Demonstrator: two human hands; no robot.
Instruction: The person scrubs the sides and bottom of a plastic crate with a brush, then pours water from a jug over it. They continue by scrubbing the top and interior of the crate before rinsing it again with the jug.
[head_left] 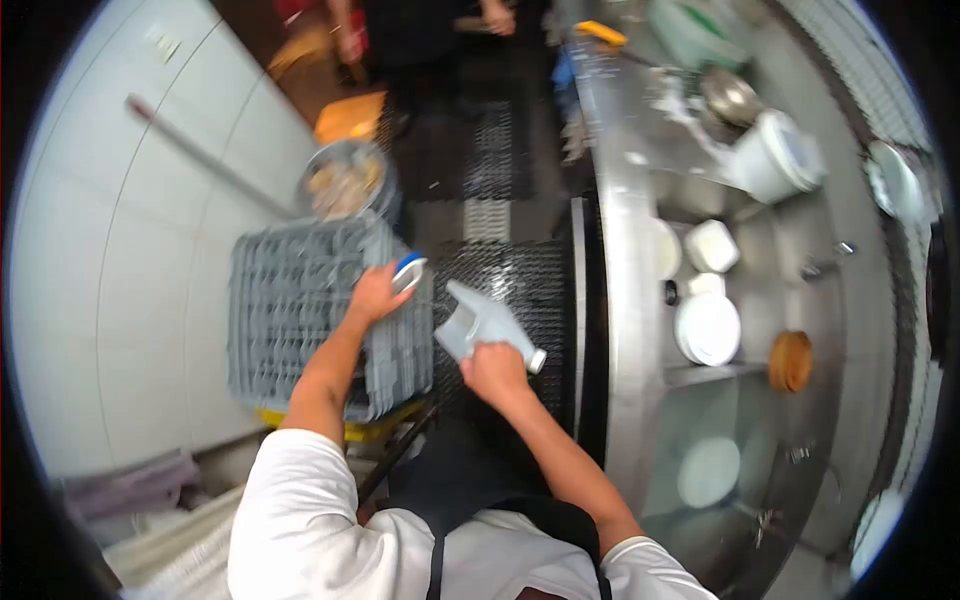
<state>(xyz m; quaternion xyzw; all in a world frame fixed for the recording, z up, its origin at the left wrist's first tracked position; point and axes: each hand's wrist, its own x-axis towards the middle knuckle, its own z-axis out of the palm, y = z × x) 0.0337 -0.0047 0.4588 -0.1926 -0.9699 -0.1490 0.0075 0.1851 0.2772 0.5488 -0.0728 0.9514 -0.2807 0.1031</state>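
My right hand (497,373) is wrapped round a translucent plastic jug (512,328), which looks cut open at its far end and has a white cap at the near end. It is held tilted over the dark floor mat. Beside the grey dish racks, my left hand (376,293) grips a small blue-and-white object (409,270); blur hides what kind it is. The stacked grey dish racks (300,310) stand just left of and below that hand.
Along the right runs a steel sink counter (628,400) with white dishes (708,328), a white bucket (777,157) and a metal bowl (732,95). Behind the racks is a waste bin (388,205). A long pole (215,165) leans on the tiled wall. Another person (420,35) stands ahead.
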